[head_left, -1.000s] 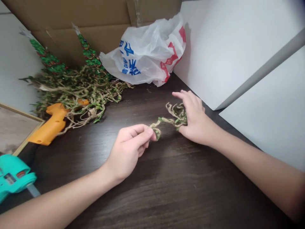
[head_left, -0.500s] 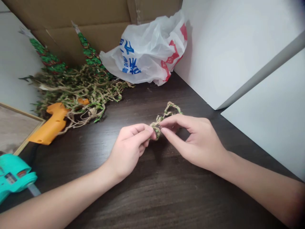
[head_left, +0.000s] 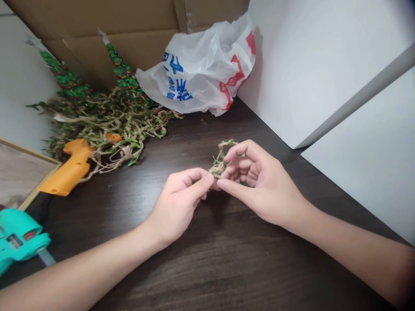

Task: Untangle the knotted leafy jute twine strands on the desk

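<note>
A short length of leafy jute twine (head_left: 218, 167), tan with small green leaves, is gathered in a knotted bunch above the dark table. My left hand (head_left: 183, 198) pinches the bunch's near end between thumb and index finger. Close against it, my right hand (head_left: 262, 181) has its thumb tip and curled fingers at the twine, with the index finger lifted away from the thumb. A loop of the twine rises behind the right index finger. The right fingers partly hide the strand.
On the left are an orange glue gun (head_left: 66, 168), a teal tool (head_left: 22, 237) and a framed board (head_left: 22, 172). Behind lie a heap of leafy twine (head_left: 129, 125), two green foil cones (head_left: 118, 65), a plastic bag (head_left: 207, 65) and cardboard (head_left: 129, 17). White panels (head_left: 311, 73) stand right.
My right index finger has lifted and spread from the thumb, while its other fingers curl at the twine. The loop has shifted left and bunched closer to my left hand, which barely moved.
</note>
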Demonstrator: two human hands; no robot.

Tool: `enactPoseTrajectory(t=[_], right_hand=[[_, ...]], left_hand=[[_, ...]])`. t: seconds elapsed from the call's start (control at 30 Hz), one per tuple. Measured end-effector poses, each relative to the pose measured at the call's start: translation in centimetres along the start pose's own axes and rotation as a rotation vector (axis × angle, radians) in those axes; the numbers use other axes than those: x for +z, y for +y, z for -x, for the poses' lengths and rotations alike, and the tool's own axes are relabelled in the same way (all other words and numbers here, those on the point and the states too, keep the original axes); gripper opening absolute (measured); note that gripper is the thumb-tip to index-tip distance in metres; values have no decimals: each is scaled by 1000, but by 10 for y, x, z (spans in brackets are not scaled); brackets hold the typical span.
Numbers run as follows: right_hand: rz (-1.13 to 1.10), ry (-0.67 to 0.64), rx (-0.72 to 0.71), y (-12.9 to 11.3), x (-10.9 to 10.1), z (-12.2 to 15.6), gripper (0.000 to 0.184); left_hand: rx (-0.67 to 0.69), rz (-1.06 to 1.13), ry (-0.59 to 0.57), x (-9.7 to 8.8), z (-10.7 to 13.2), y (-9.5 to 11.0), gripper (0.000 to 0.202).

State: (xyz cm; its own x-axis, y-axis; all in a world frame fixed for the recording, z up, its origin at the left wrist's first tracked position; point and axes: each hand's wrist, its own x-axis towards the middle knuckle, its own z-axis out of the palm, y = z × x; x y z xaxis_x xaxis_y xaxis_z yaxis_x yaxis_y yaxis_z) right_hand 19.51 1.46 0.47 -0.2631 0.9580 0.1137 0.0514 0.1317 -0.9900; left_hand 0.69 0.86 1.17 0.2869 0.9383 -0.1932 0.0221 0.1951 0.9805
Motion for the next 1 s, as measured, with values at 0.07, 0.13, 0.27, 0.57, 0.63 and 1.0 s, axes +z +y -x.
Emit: enactPoseTrajectory(t=[0.07, 0.13, 0.27, 0.57, 0.63, 1.0], right_hand=[[112, 33, -30, 1, 0, 2, 27], [235, 40, -71, 2, 1, 3, 22], [442, 24, -168, 1, 1, 5, 16], [533, -45, -269, 1, 0, 5, 21], [513, -42, -294, 2, -1, 5, 20], [285, -74, -121, 4, 1, 3, 28]], left_hand=[[25, -55, 12, 0, 1, -1, 24], [42, -110, 11, 0, 2, -3, 24], [81, -151, -18, 0, 5, -6, 27], [113, -198, -42, -2, 6, -7, 27], [111, -197, -44, -2, 5, -6, 28], [81, -127, -100, -1, 5, -6, 29]])
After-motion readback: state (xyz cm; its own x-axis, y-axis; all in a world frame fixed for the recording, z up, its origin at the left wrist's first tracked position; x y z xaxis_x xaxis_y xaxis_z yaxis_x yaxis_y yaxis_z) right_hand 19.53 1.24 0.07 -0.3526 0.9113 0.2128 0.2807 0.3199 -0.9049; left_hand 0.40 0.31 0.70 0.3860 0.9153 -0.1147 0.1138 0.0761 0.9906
